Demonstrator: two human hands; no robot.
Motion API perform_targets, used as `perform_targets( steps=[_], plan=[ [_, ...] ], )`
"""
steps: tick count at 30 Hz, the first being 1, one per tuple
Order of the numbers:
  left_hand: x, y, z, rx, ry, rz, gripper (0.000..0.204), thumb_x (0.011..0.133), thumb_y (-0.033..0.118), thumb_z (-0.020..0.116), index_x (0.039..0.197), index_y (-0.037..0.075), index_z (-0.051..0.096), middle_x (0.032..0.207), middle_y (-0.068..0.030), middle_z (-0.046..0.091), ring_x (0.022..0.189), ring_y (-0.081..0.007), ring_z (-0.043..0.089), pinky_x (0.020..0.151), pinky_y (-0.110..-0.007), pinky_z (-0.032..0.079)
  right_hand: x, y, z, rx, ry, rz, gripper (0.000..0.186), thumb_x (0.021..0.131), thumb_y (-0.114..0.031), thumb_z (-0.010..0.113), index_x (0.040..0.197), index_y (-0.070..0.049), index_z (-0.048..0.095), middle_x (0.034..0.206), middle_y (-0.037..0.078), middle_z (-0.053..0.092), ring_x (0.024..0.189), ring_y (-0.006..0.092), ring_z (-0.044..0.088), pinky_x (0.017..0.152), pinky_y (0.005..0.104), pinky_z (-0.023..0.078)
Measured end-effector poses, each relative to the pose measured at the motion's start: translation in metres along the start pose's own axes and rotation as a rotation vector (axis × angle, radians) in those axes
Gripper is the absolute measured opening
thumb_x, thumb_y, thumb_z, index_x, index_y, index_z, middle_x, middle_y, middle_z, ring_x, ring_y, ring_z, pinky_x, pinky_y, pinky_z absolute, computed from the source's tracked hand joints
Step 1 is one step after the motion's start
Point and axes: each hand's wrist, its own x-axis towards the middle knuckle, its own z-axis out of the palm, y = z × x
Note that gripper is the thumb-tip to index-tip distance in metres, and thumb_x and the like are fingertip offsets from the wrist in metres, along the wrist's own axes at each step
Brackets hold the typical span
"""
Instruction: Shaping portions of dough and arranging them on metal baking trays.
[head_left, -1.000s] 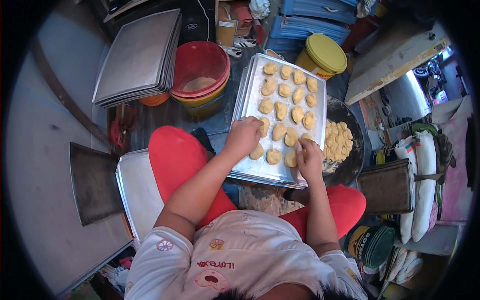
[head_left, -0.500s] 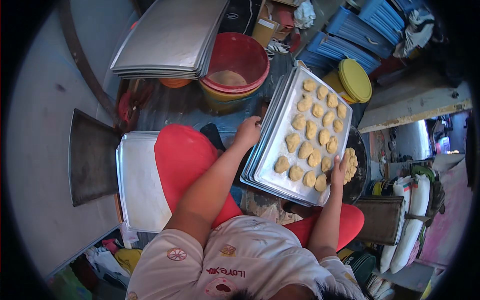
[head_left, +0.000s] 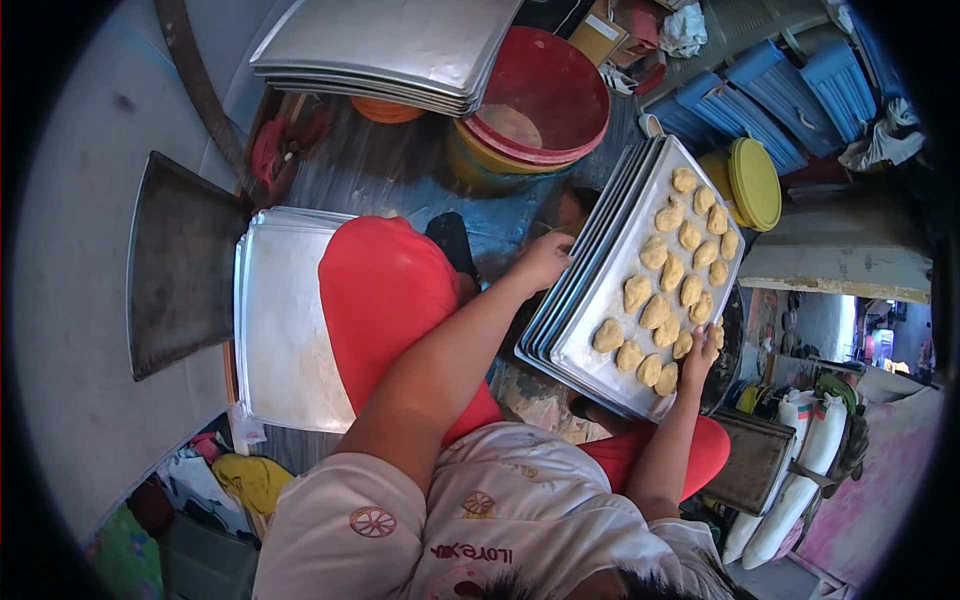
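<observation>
A stack of metal trays (head_left: 588,330) is held tilted over my lap, the top one bearing rows of pale yellow dough pieces (head_left: 654,311). My left hand (head_left: 543,258) has its fingers curled at the stack's left edge. My right hand (head_left: 700,358) grips the right edge near the lower dough pieces. Behind that side sits a dark round basin (head_left: 730,365), mostly hidden by the trays.
Red and yellow buckets (head_left: 560,140), stacked trays (head_left: 385,45), a lidded yellow pail (head_left: 755,185) and blue plastic items (head_left: 760,100) stand beyond. More trays (head_left: 285,340) lie at left beside a dark pan (head_left: 180,280); white sacks (head_left: 805,480) are at right.
The tray stack has shifted right and tilted. My left hand has left the dough for the stack's left edge; my right hand has moved right along with the tray. The view has turned.
</observation>
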Motion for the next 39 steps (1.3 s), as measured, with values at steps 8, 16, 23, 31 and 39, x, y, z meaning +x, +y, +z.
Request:
perform_targets(
  steps=[8,16,23,31,39],
  plan=[
    [-0.002,0.005,0.001,0.113,0.018,0.141,0.018,0.081,0.002,0.058,0.099,0.005,0.058,0.083,-0.0097,0.063,0.077,-0.0174,0.06,0.07,-0.03,0.048,0.001,0.001,-0.003,0.004,-0.012,0.031,0.065,0.092,-0.037,0.055,0.139,0.002,0.032,0.14,0.018,0.036,0.127,0.0261,0.037,0.104,0.0342,0.029],
    [-0.001,-0.001,0.004,0.134,0.052,0.209,0.01,0.078,0.004,0.062,0.088,0.002,0.061,0.078,-0.0083,0.062,0.074,-0.0169,0.059,0.069,-0.03,0.047,-0.004,-0.006,-0.001,-0.016,-0.009,0.021,0.065,0.092,-0.036,0.055,0.14,0.001,0.031,0.141,0.017,0.034,0.128,0.0254,0.036,0.105,0.0336,0.028],
    [-0.002,0.001,0.004,0.212,0.066,0.276,0.013,0.077,0.012,0.065,0.085,0.002,0.061,0.078,-0.01,0.063,0.075,-0.0187,0.061,0.07,-0.031,0.048,0.002,0.007,-0.003,-0.043,-0.014,-0.005,0.063,0.093,-0.037,0.053,0.138,0.002,0.034,0.142,0.017,0.035,0.131,0.0251,0.033,0.107,0.0333,0.025],
    [-0.004,0.014,0.004,0.238,0.015,0.17,0.024,0.08,0.016,0.065,0.097,0.002,0.06,0.09,-0.0148,0.064,0.085,-0.0255,0.062,0.075,-0.035,0.048,0.012,0.026,-0.009,-0.048,-0.029,-0.005,0.066,0.093,-0.038,0.053,0.141,-0.001,0.029,0.143,0.018,0.033,0.132,0.026,0.031,0.107,0.0341,0.025],
    [-0.005,0.015,0.01,0.242,0.014,0.349,0.034,0.087,0.014,0.056,0.119,0.004,0.052,0.119,-0.0189,0.055,0.114,-0.0309,0.052,0.096,-0.037,0.04,0.046,0.03,-0.025,0.618,-0.228,0.338,0.069,0.089,-0.055,0.049,0.138,-0.009,0.037,0.132,0.013,0.049,0.116,0.0249,0.05,0.098,0.0368,0.039]
  ],
)
